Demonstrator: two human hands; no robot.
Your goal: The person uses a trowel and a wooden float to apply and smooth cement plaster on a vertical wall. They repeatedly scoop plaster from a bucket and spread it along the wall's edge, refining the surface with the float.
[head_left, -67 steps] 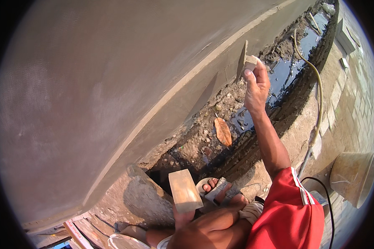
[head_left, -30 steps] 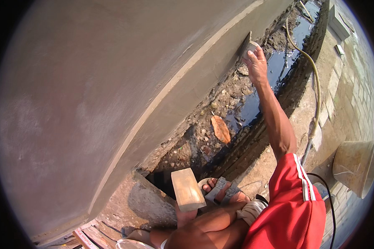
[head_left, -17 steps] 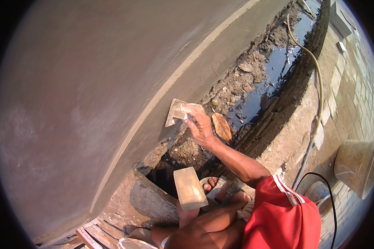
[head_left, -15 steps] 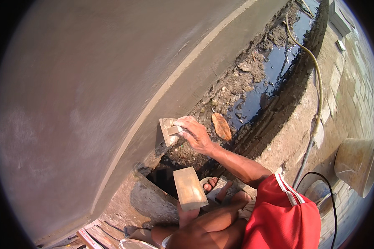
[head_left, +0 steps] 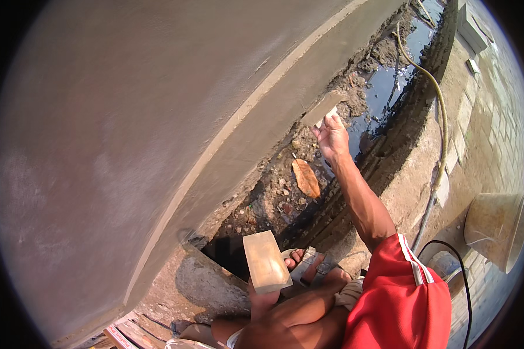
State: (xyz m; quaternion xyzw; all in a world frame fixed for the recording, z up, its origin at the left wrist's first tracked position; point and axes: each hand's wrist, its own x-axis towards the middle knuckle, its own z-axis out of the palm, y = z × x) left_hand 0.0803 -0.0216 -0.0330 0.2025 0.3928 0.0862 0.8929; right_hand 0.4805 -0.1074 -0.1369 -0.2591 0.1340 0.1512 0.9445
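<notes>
My right hand (head_left: 333, 135) grips a plastering float (head_left: 325, 109) by its pale handle. The tilted float is at the lower strip of the grey plastered wall (head_left: 99, 128), over the muddy edge of the ditch; whether its face touches the plaster I cannot tell. Close to my knees, a rectangular tan block or board (head_left: 266, 262) rests on my left hand (head_left: 264, 298). Most of that hand's fingers are hidden behind the board, and no mortar shows on its top. A raised pale band (head_left: 239, 119) curves along the wall.
A ditch with dark water (head_left: 384, 87) and rubble runs beside the wall, with a brown dry leaf (head_left: 305, 178) in it. Along the right bank lie a hose (head_left: 442, 122), a bucket (head_left: 495, 230) and a black cable (head_left: 467, 285). My sandalled foot (head_left: 303, 264) is below.
My right hand has swept the float up and to the right along the wall's lower strip, its arm stretching farther out. The left hand and its board have stayed nearly still.
</notes>
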